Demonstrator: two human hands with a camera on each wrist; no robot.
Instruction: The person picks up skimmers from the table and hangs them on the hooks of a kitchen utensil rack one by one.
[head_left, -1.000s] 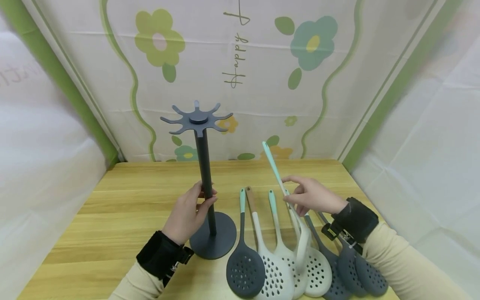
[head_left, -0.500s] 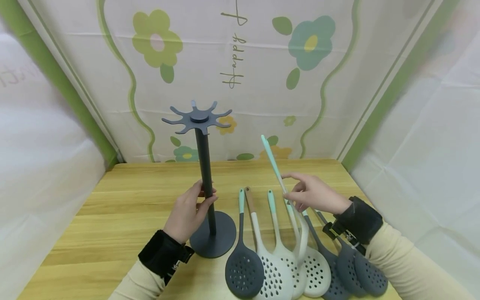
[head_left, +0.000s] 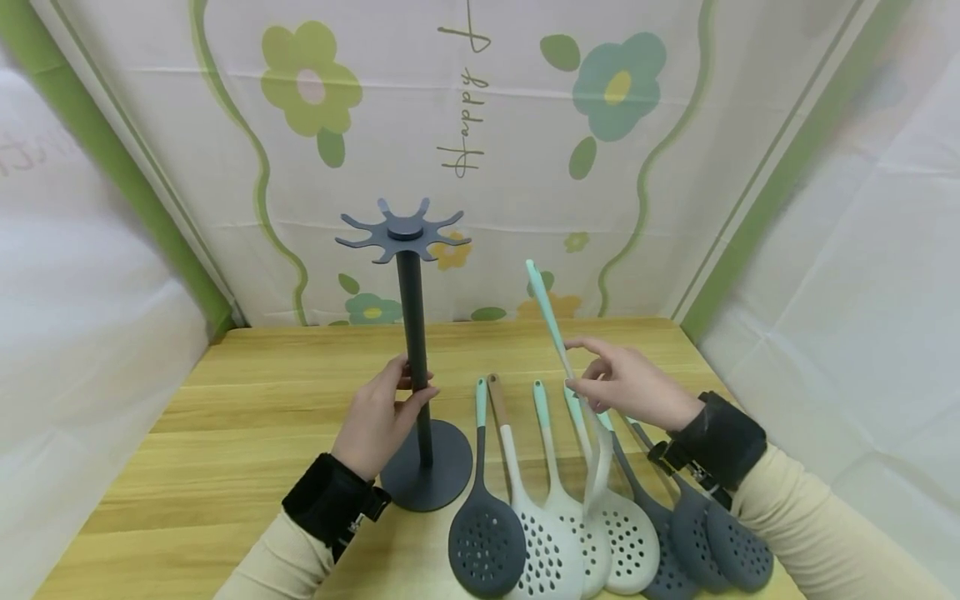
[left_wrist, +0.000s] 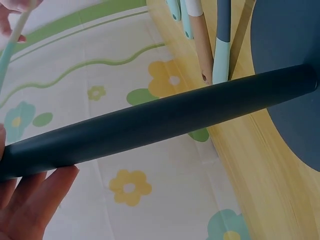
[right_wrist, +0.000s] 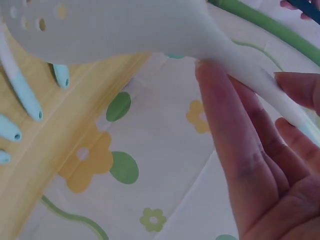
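My left hand (head_left: pixel 378 425) grips the black pole of an upright utensil stand (head_left: pixel 414 325), thumb on the near side. The stand has a round dark base (head_left: pixel 420 492) and a star-shaped ring of hooks at the top. In the left wrist view the pole (left_wrist: pixel 165 120) crosses the frame, with fingertips curled against its lower edge. To its right, my right hand (head_left: pixel 637 387) pinches a white skimmer (head_left: pixel 596 479) by its shaft. The mint handle end points up and leans left. Holes show in its white head (right_wrist: pixel 115 30) in the right wrist view.
Several skimmers lie fanned at the table's front: a dark one (head_left: pixel 487 546) beside the base, a brown-handled white one (head_left: pixel 547 558), two more white ones, then dark ones (head_left: pixel 738 550) under the right forearm. A printed cloth (head_left: pixel 465 200) hangs behind the wooden table (head_left: pixel 247 417).
The stand's hook ring has turned and shifted slightly right. The held skimmer has risen a little, its handle end higher against the cloth. Both hands keep their holds.
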